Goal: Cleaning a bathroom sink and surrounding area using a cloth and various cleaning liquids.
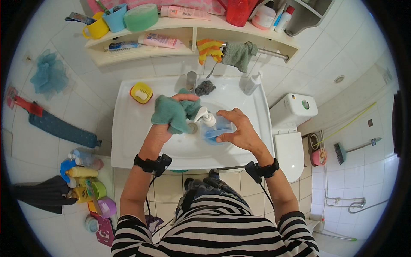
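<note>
My left hand grips a green cloth, which drapes over the palm and fingers. In my right hand is a clear pump bottle with a white pump head and some blue liquid inside. The bottle is tilted, its pump pointing toward the cloth. Both hands are above the basin of a white sink, close to each other. Behind them stand the faucet and a dark grey scouring pad. Part of the bottle is covered by my right fingers.
A yellow soap dish sits on the sink's left rim, and another clear pump bottle stands at the back right. Above, a white shelf holds cups and tubes. A toilet is to the right; several bottles crowd the left.
</note>
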A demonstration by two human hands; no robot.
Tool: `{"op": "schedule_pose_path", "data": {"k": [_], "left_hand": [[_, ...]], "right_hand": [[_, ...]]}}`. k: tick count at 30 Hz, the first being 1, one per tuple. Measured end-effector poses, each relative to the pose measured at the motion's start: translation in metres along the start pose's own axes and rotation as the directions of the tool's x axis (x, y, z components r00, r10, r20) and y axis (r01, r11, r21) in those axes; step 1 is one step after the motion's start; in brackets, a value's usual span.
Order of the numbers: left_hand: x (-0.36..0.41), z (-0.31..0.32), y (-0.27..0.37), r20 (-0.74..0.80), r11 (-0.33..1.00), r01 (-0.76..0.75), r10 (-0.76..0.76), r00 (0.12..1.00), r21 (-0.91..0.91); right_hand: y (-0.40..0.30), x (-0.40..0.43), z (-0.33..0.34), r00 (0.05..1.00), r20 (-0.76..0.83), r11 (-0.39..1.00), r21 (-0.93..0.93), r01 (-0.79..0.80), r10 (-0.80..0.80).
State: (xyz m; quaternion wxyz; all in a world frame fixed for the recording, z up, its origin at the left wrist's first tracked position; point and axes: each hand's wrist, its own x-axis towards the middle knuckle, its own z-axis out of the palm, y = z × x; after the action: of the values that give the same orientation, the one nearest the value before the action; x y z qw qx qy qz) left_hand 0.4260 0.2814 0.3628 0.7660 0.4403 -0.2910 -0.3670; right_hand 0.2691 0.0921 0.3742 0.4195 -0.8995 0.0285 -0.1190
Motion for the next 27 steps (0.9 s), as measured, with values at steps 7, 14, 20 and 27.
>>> {"op": "schedule_pose_path", "data": {"k": [7, 14, 20, 27], "left_hand": [[0.008, 0.001, 0.001, 0.031, 0.994, 0.031, -0.035, 0.999, 0.104], [0.011, 0.007, -0.018, -0.232, 0.995, 0.018, 0.006, 0.973, 0.102], [0.013, -0.003, -0.004, 0.149, 0.922, 0.077, -0.143, 0.978, 0.38], [0.0, -0.008, -0.047, -0.221, 0.986, -0.088, 0.118, 0.968, 0.142]], "right_hand": [[0.001, 0.0, 0.016, 0.998, 0.011, 0.998, 0.012, 0.057, -0.057], [0.004, 0.001, 0.013, 0.993, -0.087, 0.985, -0.159, 0.064, -0.078], [0.006, -0.002, 0.008, 0.992, -0.051, 0.973, -0.205, 0.103, -0.116], [0.008, -0.002, 0.024, 0.973, -0.108, 0.945, -0.282, 0.165, -0.202]]}}
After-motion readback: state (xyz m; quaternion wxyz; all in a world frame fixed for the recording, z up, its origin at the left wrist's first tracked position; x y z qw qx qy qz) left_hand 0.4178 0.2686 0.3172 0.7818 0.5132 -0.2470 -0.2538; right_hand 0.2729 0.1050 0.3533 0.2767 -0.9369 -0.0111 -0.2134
